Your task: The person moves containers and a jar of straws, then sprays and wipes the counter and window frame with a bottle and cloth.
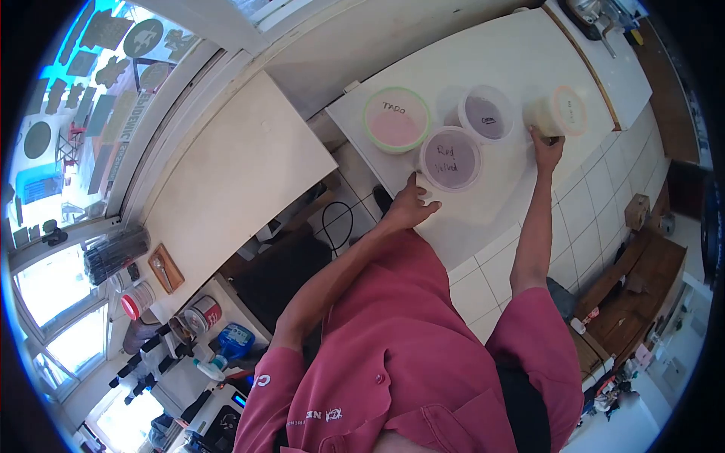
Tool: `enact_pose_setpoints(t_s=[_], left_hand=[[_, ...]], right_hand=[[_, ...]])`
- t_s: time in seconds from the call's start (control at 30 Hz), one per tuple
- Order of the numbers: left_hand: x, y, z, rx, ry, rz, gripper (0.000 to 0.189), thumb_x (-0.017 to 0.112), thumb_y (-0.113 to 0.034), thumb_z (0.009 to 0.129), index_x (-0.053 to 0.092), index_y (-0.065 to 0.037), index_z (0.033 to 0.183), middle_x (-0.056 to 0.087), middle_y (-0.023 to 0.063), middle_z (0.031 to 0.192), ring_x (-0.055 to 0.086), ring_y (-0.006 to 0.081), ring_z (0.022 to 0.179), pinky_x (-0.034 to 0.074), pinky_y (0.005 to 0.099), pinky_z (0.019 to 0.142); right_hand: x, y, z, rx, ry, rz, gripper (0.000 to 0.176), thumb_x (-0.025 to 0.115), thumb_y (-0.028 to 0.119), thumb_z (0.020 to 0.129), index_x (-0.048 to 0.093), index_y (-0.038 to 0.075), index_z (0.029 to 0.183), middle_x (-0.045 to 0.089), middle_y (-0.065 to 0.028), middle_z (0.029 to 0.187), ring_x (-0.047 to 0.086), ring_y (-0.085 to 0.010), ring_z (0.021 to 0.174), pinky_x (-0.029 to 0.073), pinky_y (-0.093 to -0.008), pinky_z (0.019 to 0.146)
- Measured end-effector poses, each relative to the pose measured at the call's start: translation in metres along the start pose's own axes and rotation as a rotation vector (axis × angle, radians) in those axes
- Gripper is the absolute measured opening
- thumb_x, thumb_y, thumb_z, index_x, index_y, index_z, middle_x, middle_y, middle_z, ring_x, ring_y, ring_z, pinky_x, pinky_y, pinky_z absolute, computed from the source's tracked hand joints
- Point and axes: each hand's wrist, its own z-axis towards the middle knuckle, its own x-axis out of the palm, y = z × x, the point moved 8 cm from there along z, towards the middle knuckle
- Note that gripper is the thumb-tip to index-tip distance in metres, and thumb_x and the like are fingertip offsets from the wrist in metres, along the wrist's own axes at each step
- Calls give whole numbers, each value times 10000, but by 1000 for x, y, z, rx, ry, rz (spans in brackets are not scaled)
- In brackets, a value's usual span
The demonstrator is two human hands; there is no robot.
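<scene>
Four round lidded tubs stand on the white table (362, 175). One with a green rim and pink contents (396, 119) reads "TARO". Beside it is a purple-looking tub (451, 158) marked "Red Velvet", and behind that a dark-filled tub (487, 113) with small writing. A pale tub with an orange-rimmed lid (568, 111) is at the right. My left hand (410, 205) lies near the lower left side of the Red Velvet tub, fingers apart. My right hand (547, 149) is at the near side of the pale tub, its fingers touching the tub's lower part.
A second white worktop (226, 174) is at the left, with a wooden tray (166, 269) on it. Below sit a blue container (236, 342) and a red-labelled tub (202, 315). A black cable hangs between the tables. A metal appliance (596, 15) is at the top right.
</scene>
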Motion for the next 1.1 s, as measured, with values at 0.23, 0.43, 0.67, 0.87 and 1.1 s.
enact_pose_setpoints(t_s=[0.23,0.43,0.67,0.87,1.1], left_hand=[[-6,-10,14,81,-101,-36,1216,830,-334,762,8,90,1551,647,285,1215,708,335,989,560,381,894],[-2,-11,26,123,-135,-57,1239,839,-304,749,-35,51,1552,669,271,1177,714,346,997,567,395,878],[-8,-18,31,117,-169,63,1211,840,-253,750,-29,4,1553,668,244,1193,705,355,1037,566,411,906],[-4,-16,34,208,-201,17,1232,858,-224,728,-27,-54,1568,615,228,1304,684,350,1103,559,426,927],[-7,-15,39,138,-140,27,1226,870,-243,731,0,-82,1579,614,232,1302,684,352,1092,545,431,947]], right_hand=[[44,35,-94,-8,216,32,1030,917,212,693,319,-32,1496,418,-229,1490,435,-294,1379,402,-421,1111],[99,85,-102,14,856,77,867,926,137,654,503,30,1403,600,-132,1353,569,-258,1250,464,-414,1057],[110,126,-83,-83,895,281,786,951,146,614,598,31,1306,681,-97,1227,635,-223,1144,508,-394,1009],[102,117,-72,-107,727,318,785,959,171,618,592,-7,1288,679,-113,1213,636,-226,1130,507,-384,1003],[81,89,-24,-106,473,279,783,964,188,633,577,-37,1275,668,-137,1209,628,-252,1139,493,-406,1013]])
